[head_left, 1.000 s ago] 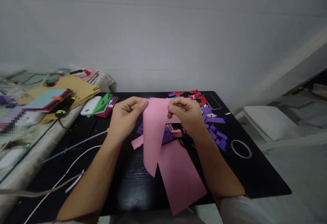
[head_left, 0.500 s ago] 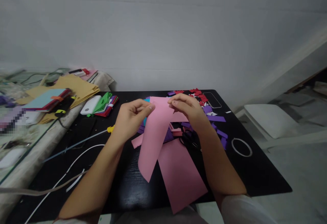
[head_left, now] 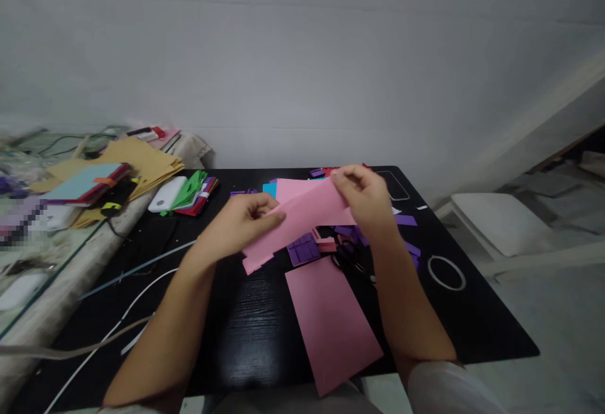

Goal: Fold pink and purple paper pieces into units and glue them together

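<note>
A sheet of pink paper (head_left: 302, 215) slants above the table, held by both hands. My left hand (head_left: 248, 225) pinches its left part between thumb and fingers. At the upper right end, my right hand (head_left: 362, 196) grips the same sheet. Below lies a larger pink sheet (head_left: 333, 326), flat and reaching over the table's front edge. Purple paper pieces (head_left: 304, 250) and small pink strips (head_left: 326, 244) lie under and beside the held sheet. Scissors with dark handles (head_left: 348, 255) rest near my right wrist, partly hidden.
The black table (head_left: 246, 338) meets a wall at the back. Left are a white device (head_left: 166, 195), green paper pieces (head_left: 190, 191), cables and a side table with yellow envelopes (head_left: 137, 162). A ring (head_left: 447, 273) lies right; a white stool (head_left: 505, 222) stands beyond.
The held pink paper has swung from hanging down toward me to lying slantwise between my hands. My right hand has moved slightly right and up; my left hand sits slightly lower.
</note>
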`<state>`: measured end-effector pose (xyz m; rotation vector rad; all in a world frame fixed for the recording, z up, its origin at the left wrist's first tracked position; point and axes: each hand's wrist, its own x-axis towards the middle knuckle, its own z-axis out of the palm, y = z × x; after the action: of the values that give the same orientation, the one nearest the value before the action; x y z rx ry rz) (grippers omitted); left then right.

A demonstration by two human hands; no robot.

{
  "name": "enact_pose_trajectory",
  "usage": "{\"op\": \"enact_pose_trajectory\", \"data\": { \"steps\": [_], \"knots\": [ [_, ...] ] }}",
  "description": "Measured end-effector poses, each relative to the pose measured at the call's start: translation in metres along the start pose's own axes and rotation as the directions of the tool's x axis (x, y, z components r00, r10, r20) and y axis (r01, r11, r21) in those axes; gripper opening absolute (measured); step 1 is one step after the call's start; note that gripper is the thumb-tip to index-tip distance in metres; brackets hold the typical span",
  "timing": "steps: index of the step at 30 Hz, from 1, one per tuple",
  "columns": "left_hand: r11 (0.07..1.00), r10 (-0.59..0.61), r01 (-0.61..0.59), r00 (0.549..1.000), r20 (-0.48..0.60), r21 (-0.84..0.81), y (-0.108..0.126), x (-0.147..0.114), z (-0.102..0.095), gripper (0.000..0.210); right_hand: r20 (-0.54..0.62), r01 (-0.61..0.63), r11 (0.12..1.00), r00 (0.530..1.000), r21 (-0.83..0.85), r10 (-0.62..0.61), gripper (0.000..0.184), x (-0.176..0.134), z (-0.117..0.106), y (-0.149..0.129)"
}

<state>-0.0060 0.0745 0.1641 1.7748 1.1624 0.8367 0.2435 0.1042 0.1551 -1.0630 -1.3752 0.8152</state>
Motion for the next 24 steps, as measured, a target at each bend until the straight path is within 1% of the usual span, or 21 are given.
{"op": "enact_pose_trajectory", "data": {
  "steps": [1, 2, 3, 4, 5, 6, 7, 8, 9, 10, 11, 12, 13, 14, 16, 18, 19, 21, 22, 24],
  "knots": [
    [1.000, -0.011, 0.011, 1.000, -0.025, -0.004, 0.001, -0.001, -0.008, 0.027, -0.055, -0.002, 1.000, 0.998, 0.019, 0.003, 0.024, 0.002, -0.005, 0.000],
    [0.999, -0.024, 0.022, 0.996, -0.085, -0.031, 0.001, -0.002, -0.014, 0.027, -0.076, -0.007, 0.999, 0.997, 0.038, 0.010, 0.025, 0.004, -0.010, 0.001],
    [0.996, -0.038, 0.023, 0.984, -0.173, -0.088, 0.001, -0.003, -0.019, 0.026, -0.072, -0.016, 0.999, 0.997, 0.049, 0.020, 0.026, 0.005, -0.014, 0.001],
    [0.987, -0.050, 0.005, 0.960, -0.277, -0.163, 0.000, -0.002, -0.022, 0.025, -0.052, -0.024, 0.998, 0.998, 0.051, 0.027, 0.027, 0.006, -0.017, 0.001],
    [0.971, -0.062, -0.032, 0.923, -0.381, -0.235, -0.001, -0.002, -0.023, 0.025, -0.010, -0.034, 0.999, 0.999, 0.040, 0.034, 0.028, 0.006, -0.020, 0.000],
    [0.953, -0.071, -0.079, 0.879, -0.472, -0.292, -0.003, 0.000, -0.023, 0.026, 0.050, -0.045, 0.999, 0.998, 0.015, 0.044, 0.030, 0.005, -0.022, 0.000],
    [0.938, -0.075, -0.126, 0.836, -0.544, -0.322, -0.004, 0.001, -0.022, 0.027, 0.133, -0.057, 0.998, 0.989, -0.020, 0.059, 0.031, 0.005, -0.024, -0.001],
    [0.932, -0.070, -0.160, 0.801, -0.595, -0.324, -0.005, 0.002, -0.021, 0.026, 0.241, -0.069, 0.995, 0.967, -0.068, 0.084, 0.030, 0.004, -0.027, -0.001],
    [0.934, -0.059, -0.177, 0.780, -0.623, -0.310, -0.007, 0.004, -0.020, 0.025, 0.359, -0.076, 0.989, 0.926, -0.130, 0.118, 0.029, 0.002, -0.029, -0.002],
    [0.940, -0.046, -0.180, 0.773, -0.633, -0.289, -0.007, 0.004, -0.018, 0.023, 0.473, -0.074, 0.978, 0.866, -0.196, 0.161, 0.027, 0.001, -0.031, -0.002],
    [0.949, -0.035, -0.170, 0.781, -0.624, -0.267, -0.007, 0.005, -0.017, 0.022, 0.560, -0.064, 0.965, 0.804, -0.256, 0.202, 0.024, 0.000, -0.032, -0.002],
    [0.957, -0.027, -0.151, 0.803, -0.596, -0.248, -0.007, 0.004, -0.015, 0.022, 0.610, -0.050, 0.953, 0.758, -0.299, 0.232, 0.019, -0.001, -0.031, -0.003],
    [0.964, -0.024, -0.127, 0.833, -0.553, -0.233, -0.006, 0.004, -0.013, 0.022, 0.627, -0.039, 0.945, 0.740, -0.324, 0.245, 0.014, -0.003, -0.029, -0.003],
    [0.970, -0.022, -0.102, 0.866, -0.500, -0.219, -0.005, 0.003, -0.011, 0.022, 0.616, -0.039, 0.947, 0.750, -0.320, 0.239, 0.015, -0.004, -0.025, -0.003],
    [0.983, -0.010, -0.063, 0.923, -0.385, -0.175, -0.001, 0.002, -0.005, 0.023, 0.542, -0.064, 0.973, 0.822, -0.220, 0.177, 0.029, -0.009, -0.011, -0.004],
    [0.992, 0.028, -0.061, 0.961, -0.276, -0.111, 0.003, 0.001, 0.003, 0.021, 0.455, -0.100, 0.995, 0.886, -0.004, 0.091, 0.033, -0.015, 0.007, -0.006],
    [0.994, 0.054, -0.073, 0.972, -0.227, -0.077, 0.005, 0.000, 0.007, 0.020, 0.408, -0.108, 0.991, 0.911, 0.085, 0.064, 0.033, -0.018, 0.015, -0.007],
    [0.995, 0.097, -0.102, 0.982, -0.161, -0.020, 0.008, 0.000, 0.014, 0.017, 0.347, -0.119, 0.978, 0.936, 0.169, 0.053, 0.031, -0.023, 0.029, -0.009],
    [0.994, 0.109, -0.111, 0.983, -0.149, -0.004, 0.009, -0.001, 0.018, 0.017, 0.329, -0.124, 0.973, 0.943, 0.196, 0.054, 0.028, -0.025, 0.033, -0.010],
    [0.993, 0.110, -0.115, 0.980, -0.166, -0.025, 0.009, -0.001, 0.022, 0.018, 0.307, -0.130, 0.965, 0.950, 0.229, 0.055, 0.025, -0.026, 0.035, -0.011]
  ]
}}
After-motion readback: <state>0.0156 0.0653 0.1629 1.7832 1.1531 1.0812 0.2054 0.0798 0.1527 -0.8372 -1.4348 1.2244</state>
